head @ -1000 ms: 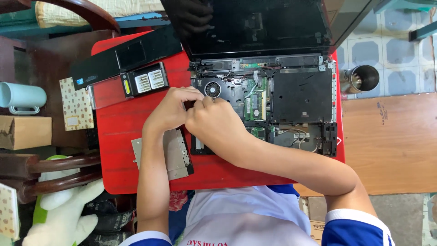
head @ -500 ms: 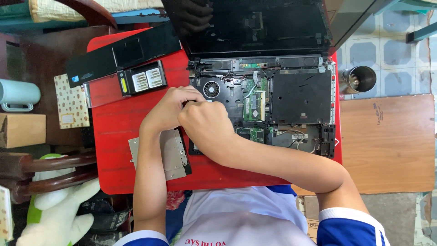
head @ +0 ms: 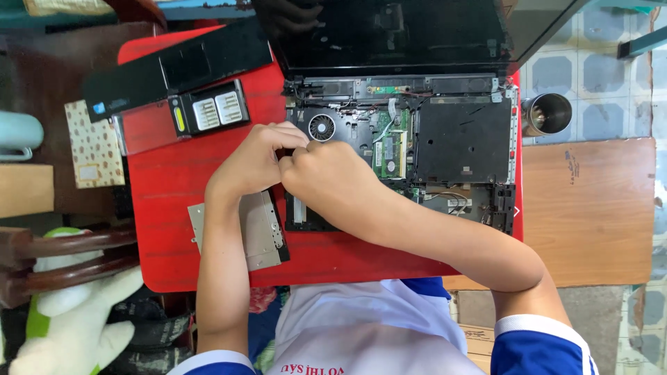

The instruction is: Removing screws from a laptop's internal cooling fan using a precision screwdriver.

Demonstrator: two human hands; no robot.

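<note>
While both hands met over the opened laptop base [head: 445, 146], the left hand [head: 253, 160] and the right hand [head: 330, 177] were pressed knuckle to knuckle at its left edge, fingers curled onto something small and dark between them; I could not tell exactly what they pinched. That spot sat just below the round cooling fan [head: 322, 127], with the green circuit board [head: 390, 142] close on the right. The laptop filled the right half of the red table [head: 167, 194], its dark screen [head: 396, 35] tilted back past the far edge. To the left lay a bare red stretch, bounded by the black palm-rest panel [head: 180, 66] and a battery pack [head: 208, 112] above, and the grey optical drive [head: 246, 229] below, under the left forearm. A steel cup [head: 547, 114] stood off the table's right edge, beside a wooden bench [head: 590, 208]. A wooden chair [head: 62, 257] crowded the left side.
</note>
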